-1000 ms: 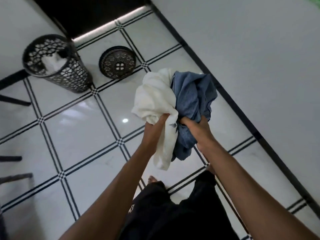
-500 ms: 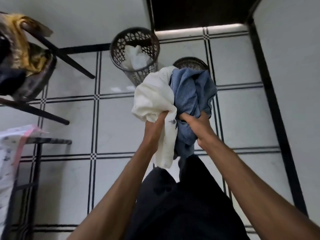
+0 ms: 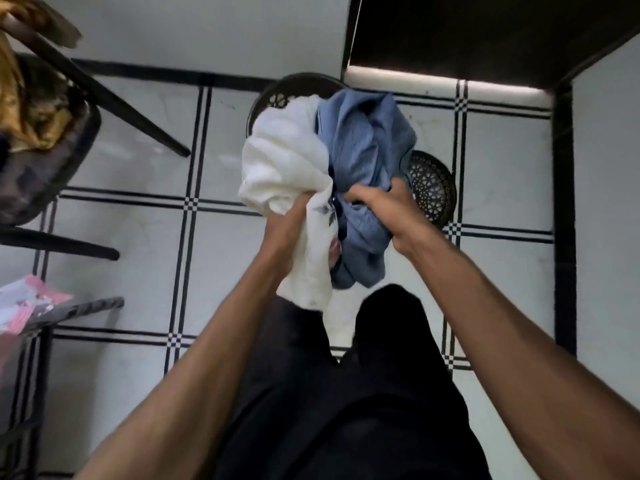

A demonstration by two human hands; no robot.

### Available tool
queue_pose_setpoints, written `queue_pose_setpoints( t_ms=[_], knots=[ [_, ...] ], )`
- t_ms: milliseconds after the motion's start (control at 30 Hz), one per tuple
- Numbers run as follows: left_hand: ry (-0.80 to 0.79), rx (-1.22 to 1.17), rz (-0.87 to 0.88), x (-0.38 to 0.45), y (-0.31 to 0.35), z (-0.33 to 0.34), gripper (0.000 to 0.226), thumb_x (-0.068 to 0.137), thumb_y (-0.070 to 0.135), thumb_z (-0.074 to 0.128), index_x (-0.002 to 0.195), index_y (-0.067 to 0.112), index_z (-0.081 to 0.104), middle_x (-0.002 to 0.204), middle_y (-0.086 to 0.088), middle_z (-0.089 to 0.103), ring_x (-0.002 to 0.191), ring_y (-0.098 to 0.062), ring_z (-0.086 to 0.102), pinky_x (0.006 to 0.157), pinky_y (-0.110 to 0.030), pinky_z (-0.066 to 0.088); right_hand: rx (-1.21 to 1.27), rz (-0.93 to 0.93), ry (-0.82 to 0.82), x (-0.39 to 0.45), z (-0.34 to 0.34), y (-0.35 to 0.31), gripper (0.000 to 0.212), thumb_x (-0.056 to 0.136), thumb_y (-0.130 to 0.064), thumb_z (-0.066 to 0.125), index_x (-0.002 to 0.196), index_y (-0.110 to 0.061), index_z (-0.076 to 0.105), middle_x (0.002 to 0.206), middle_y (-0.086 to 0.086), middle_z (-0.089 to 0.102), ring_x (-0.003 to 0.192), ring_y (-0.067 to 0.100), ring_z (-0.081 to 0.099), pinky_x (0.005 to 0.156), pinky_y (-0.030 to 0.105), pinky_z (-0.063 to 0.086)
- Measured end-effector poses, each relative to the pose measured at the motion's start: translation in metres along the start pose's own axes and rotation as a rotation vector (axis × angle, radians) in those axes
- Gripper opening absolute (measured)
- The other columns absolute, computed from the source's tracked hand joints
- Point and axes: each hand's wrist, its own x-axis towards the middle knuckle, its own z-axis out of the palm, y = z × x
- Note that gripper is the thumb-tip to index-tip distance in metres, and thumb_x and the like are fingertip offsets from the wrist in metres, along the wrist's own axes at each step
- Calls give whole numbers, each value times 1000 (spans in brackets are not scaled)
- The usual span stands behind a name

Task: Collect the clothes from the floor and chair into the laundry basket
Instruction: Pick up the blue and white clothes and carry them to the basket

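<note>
Looking down through the head camera, I had my left hand (image 3: 285, 225) clenched around a bunched white cloth garment (image 3: 287, 168), fingers wrapped tight into its folds, while my right hand (image 3: 384, 206) gripped a crumpled blue fabric garment (image 3: 363, 150) in a closed fist. Both bundles pressed against each other, raised in front of me above my black trousers (image 3: 346, 393). Behind and partly hidden by the clothes stood the dark perforated round laundry basket (image 3: 294, 88), only its far rim showing over the white cloth, so I could not tell what lay inside. Just beside it on the right, the matching dark patterned round lid (image 3: 433, 188) lay flat on the white tiled floor with black grid lines (image 3: 138, 271). At the left edge, a dark-framed chair (image 3: 52, 161) held a mustard-yellow crumpled garment (image 3: 24, 109), well apart from the basket. Lower left, a pink and white patterned cloth (image 3: 27, 303) rested on a dark metal rack (image 3: 86, 304).
</note>
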Motion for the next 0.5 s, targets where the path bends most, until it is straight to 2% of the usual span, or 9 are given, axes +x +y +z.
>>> queue_pose_setpoints(
  t_ms=[133,233,333,367,400,467,500],
  knots=[
    [-55,17,-100,70,27,-2,30,88,36,70,115,23,68,109,0,77,103,-19,73,89,-39,60,2,103,-31,62,15,-37,32,66,-21,78,95,-10,75,89,4,79,85,20,76,82,37,62],
    [-60,48,-178,123,46,2,50,84,48,72,126,21,65,115,-2,76,107,-22,72,93,-45,59,4,162,-56,117,23,-61,32,65,-26,79,92,-9,76,86,3,79,86,24,76,86,42,61],
    [-105,144,-219,176,61,9,51,87,55,66,126,22,65,113,-2,76,105,-23,72,86,-40,61,-30,152,-76,165,29,-74,24,74,-32,78,82,-11,72,76,-4,75,82,19,74,74,27,59],
    [-115,182,-232,197,61,10,49,89,57,62,124,23,65,110,-1,76,102,-23,73,80,-36,61,-28,148,-80,184,34,-74,23,77,-37,78,81,-15,71,75,-8,74,79,13,72,69,21,57],
    [-123,205,-260,216,60,11,49,91,60,57,123,24,65,109,-1,76,100,-22,73,77,-34,60,-31,146,-91,201,40,-72,28,78,-45,76,86,-18,72,79,-10,74,81,10,71,71,19,57],
    [-77,277,-308,268,55,12,60,91,69,44,130,26,61,121,3,71,105,-20,69,88,-36,56,-35,163,-140,252,57,-70,48,75,-63,68,104,-24,72,99,-8,74,97,15,69,87,33,58],
    [-30,333,-337,289,50,10,67,91,71,39,136,24,57,131,3,65,112,-22,64,97,-38,51,2,207,-172,272,65,-65,50,78,-64,65,111,-26,69,105,-7,72,102,17,67,89,42,58]
  ],
)
